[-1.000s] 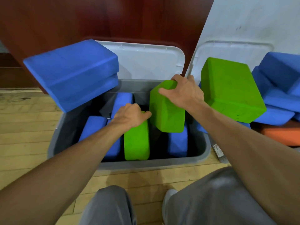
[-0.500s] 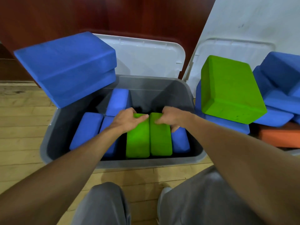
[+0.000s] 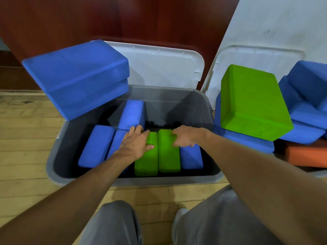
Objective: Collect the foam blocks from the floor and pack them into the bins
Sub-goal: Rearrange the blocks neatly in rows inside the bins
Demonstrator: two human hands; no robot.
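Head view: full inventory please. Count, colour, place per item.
bin: 1, grey, centre of floor
green blocks: 2, green, side by side in bin
blue blocks: 4 visible, blue, in bin beside them
stacked blocks: 2, blue, on bin's left rear corner
lids: 2, white, leaning behind
big block: 1, green, atop right pile
blue pile: count unclear, blue, far right
orange block: 1, orange, under that pile
floor: 1, wood, underneath
trousers: 1, grey, bottom
left hand: 1, fingers spread, on left green block
right hand: 1, fingers bent, on right green block, grip unclear

Yoga studio: foam blocks (image 3: 251, 103), hardwood floor (image 3: 26, 138).
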